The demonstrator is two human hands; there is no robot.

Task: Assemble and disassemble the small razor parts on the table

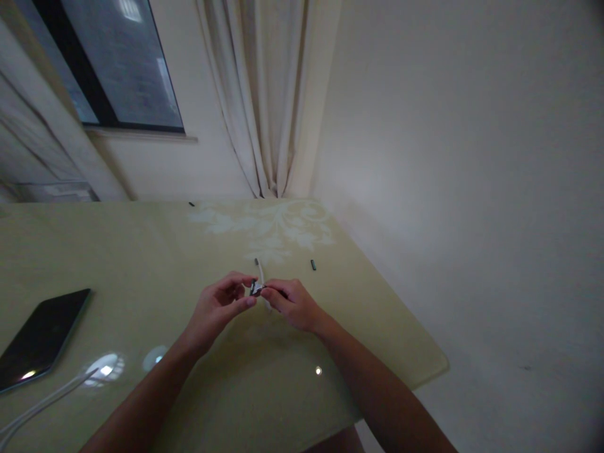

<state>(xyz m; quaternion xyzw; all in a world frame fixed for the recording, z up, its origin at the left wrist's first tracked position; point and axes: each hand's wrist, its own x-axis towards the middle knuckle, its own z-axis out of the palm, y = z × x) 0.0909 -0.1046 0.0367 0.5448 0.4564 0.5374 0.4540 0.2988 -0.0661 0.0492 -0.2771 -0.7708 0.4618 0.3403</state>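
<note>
Over the table, both hands meet at a small dark-and-silver piece (256,289) whose kind I cannot make out. My left hand (221,301) pinches its dark left end between thumb and fingers. From the other side, my right hand (291,303) is closed on its shiny right part, the fingertips hiding some of it. Just behind the fingers, a thin white stick with a dark tip (260,270) lies on the table, its near end hidden by the hands. A small dark rectangular piece (313,265) rests to the right, beyond my right hand.
A dark tablet (44,333) lies at the left, with a white cable (51,397) in front of it. Another small dark piece (191,204) is at the table's far edge. The glossy table (377,327) meets a wall at the right; curtains (268,94) hang behind.
</note>
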